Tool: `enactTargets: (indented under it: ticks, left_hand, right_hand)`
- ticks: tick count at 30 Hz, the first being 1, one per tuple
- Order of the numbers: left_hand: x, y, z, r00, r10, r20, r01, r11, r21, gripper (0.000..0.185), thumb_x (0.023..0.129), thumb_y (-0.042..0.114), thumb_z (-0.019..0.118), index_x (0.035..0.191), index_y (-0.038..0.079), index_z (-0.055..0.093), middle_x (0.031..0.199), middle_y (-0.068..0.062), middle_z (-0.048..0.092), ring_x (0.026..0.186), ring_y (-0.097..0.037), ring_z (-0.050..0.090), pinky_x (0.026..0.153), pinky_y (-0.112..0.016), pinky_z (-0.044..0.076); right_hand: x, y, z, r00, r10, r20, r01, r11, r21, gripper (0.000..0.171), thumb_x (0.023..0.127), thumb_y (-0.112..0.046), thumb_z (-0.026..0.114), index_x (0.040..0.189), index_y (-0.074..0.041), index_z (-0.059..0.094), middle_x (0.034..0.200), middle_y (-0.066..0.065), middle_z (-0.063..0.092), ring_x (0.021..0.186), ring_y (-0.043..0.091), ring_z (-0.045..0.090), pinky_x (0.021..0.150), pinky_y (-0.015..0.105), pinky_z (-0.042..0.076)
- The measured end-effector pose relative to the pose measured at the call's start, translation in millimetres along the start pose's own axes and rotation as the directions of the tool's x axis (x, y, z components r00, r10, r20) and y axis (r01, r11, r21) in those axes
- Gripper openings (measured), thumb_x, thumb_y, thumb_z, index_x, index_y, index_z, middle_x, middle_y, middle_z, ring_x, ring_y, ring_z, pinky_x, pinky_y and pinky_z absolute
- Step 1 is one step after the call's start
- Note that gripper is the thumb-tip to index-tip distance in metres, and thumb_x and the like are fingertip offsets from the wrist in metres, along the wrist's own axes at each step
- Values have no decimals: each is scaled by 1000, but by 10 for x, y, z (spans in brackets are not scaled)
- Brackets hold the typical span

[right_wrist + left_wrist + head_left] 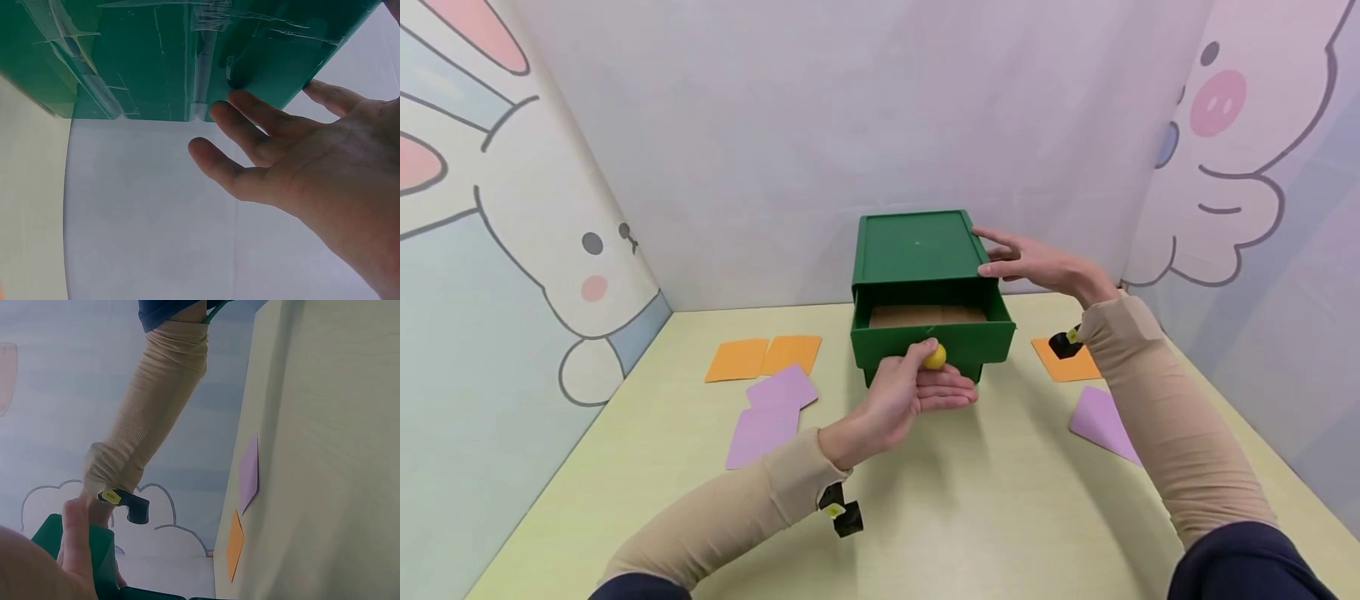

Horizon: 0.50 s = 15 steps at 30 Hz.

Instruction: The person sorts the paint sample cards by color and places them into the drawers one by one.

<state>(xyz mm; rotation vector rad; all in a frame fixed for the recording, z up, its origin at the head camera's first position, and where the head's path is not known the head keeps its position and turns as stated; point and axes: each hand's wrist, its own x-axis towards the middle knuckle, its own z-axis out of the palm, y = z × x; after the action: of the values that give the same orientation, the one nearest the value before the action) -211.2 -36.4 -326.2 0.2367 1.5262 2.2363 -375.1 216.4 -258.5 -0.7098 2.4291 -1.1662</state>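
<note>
A green drawer box (917, 250) stands at the back of the table in the head view. Its green drawer (887, 340) is pulled partly out, and a brown, flat lining (917, 317) shows inside. My left hand (887, 404), palm turned up, is at the yellow ball-shaped knob (935, 358) on the drawer front. The thumb and the side of the index finger pinch the knob, while the other fingers stretch out below it. Against the box's right side, my right hand (1041, 265) has its fingers spread; in the right wrist view, fingertips (240, 99) touch the green wall.
On the left lie orange cards (737, 360) and purple cards (763, 433), partly overlapping. An orange card (1067, 365) and a purple card (1105, 423) lie right, beside my right forearm. A pale cloth wall (760, 167) rises behind the table (1000, 517).
</note>
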Motion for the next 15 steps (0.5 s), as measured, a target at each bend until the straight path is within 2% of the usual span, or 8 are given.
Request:
enactTargets:
  ticks: [5,15]
  left_hand:
    - [70,18,-21,1000,8,-12,-8,1000,10,55,100,43,47,111,-11,56,100,-21,73,92,-31,73,86,-38,57]
    - [212,43,-71,999,29,-41,-29,1000,1,49,100,42,48,103,-6,59,97,-19,74,89,-30,74,85,-38,57]
  right_hand:
    - [-2,-1,9,1000,8,-4,-8,1000,-2,78,96,-36,56,156,-33,6,162,16,10,149,35,16,115,60,25]
    - [1,4,22,1000,7,2,-7,1000,12,77,97,-36,55,156,-35,5,162,16,10,149,36,18,115,60,24]
